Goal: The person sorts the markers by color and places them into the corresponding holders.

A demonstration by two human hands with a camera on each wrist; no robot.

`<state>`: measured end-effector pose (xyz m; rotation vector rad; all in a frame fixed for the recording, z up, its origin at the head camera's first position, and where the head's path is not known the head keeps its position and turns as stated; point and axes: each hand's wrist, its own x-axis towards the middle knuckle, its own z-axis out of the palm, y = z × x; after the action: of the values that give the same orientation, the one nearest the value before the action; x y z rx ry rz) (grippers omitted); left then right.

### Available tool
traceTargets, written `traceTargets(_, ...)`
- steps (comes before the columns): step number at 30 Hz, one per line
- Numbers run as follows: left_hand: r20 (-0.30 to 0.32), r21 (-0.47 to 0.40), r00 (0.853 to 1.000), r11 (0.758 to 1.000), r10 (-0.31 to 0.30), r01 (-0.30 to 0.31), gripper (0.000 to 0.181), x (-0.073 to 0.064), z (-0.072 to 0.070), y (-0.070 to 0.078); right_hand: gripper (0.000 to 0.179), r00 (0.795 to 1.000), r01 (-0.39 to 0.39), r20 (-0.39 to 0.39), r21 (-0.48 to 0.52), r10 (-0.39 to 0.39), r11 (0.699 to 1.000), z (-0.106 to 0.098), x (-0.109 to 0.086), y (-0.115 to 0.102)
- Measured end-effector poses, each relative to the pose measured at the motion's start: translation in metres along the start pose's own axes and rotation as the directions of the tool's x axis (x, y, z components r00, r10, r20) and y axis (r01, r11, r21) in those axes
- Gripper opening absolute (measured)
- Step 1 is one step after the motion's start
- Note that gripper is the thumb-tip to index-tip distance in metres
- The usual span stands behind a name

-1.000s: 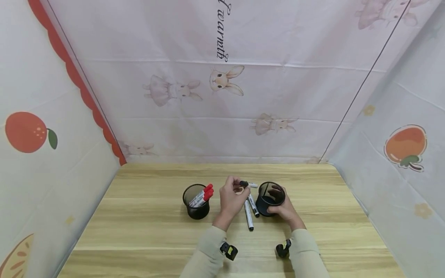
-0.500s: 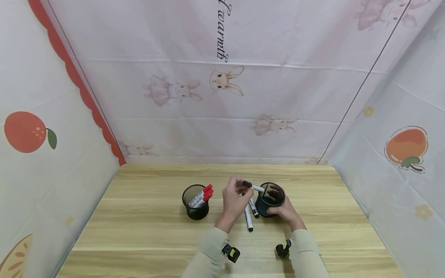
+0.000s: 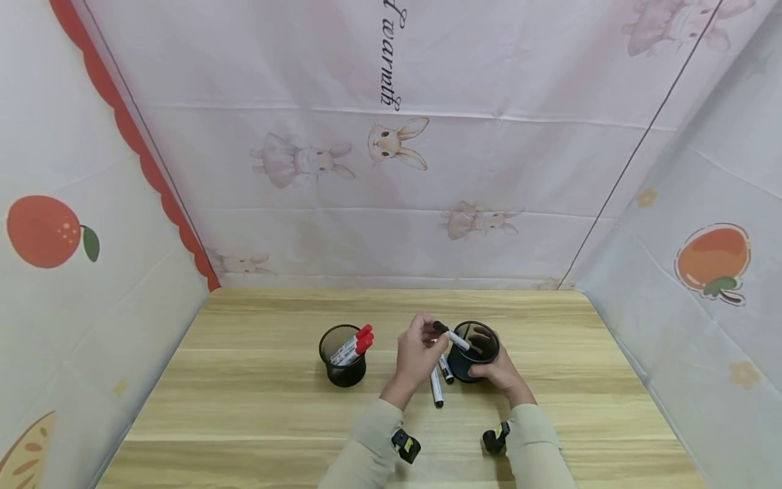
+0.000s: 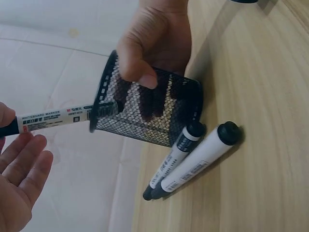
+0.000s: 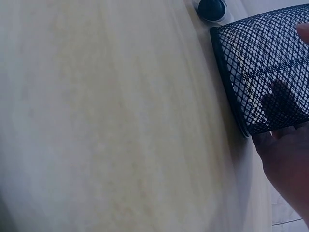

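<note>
My left hand (image 3: 418,353) pinches a whiteboard marker (image 4: 58,119) by its black-capped end. The marker's white barrel slants down through the mouth of a black mesh pen cup (image 4: 149,116), its lower tip inside. My right hand (image 3: 502,370) grips that cup around its side, thumb toward me, and in the right wrist view fingers show behind the mesh (image 5: 270,72). On the table between the hands lie two more white markers with black caps, one marker (image 3: 436,388) nearer me and another marker (image 3: 447,369) close beside the cup's base.
A second black mesh cup (image 3: 347,375) stands to the left, holding red-capped markers (image 3: 364,339) that lean right. The wooden table (image 3: 244,407) ends at a printed cloth backdrop (image 3: 342,238) behind, with cloth walls on both sides.
My left hand has moved slightly right, tilting the marker and bringing its lower end from beside the cup into its mouth. The right hand keeps its grip on the cup.
</note>
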<state>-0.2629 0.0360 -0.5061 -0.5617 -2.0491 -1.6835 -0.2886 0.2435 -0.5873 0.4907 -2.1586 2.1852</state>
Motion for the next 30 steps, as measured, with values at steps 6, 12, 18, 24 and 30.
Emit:
traceTargets(6,0.054,0.056,0.999,0.998,-0.006,0.003,0.019,-0.002,0.004,-0.003,0.094,0.999,-0.036,-0.012,-0.008,0.036,0.999,-0.001,0.0,-0.001)
traceTargets(12,0.069,0.088,0.997,0.996,-0.022,0.015,0.02,0.001,0.008,-0.005,0.092,0.999,-0.039,-0.013,-0.022,0.039,0.999,-0.001,0.0,-0.006)
traceTargets(18,0.077,0.117,0.996,0.993,-0.041,0.032,0.022,0.004,0.011,-0.006,0.088,1.0,-0.002,-0.007,-0.037,0.001,0.999,0.006,-0.004,-0.023)
traceTargets(24,0.091,0.117,0.993,0.991,-0.079,0.068,0.021,0.0,0.013,-0.013,0.089,0.999,0.035,-0.003,-0.024,-0.035,0.999,0.0,-0.002,-0.004)
traceTargets(30,0.102,0.128,0.989,0.987,-0.108,0.095,0.021,-0.002,0.017,-0.017,0.09,1.0,0.001,-0.004,-0.008,-0.001,1.0,-0.001,-0.001,0.001)
